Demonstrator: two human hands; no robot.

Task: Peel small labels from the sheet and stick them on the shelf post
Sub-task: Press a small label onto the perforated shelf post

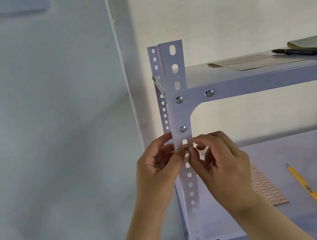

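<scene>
Upper shelf [198, 75] with papers [256, 61], black marker [298, 52]; lower shelf [315, 146] with label sheet [268, 187], yellow knife [307, 186]

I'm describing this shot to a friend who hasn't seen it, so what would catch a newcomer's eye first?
First, the two hands at centre: the left hand and right hand meet on the white perforated shelf post, pressing a small red-edged label onto it just below a bolt. Next, the yellow utility knife lying on the lower shelf at right, beside the label sheet.

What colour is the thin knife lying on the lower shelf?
Yellow; the knife shows clearly in the head view.
</scene>
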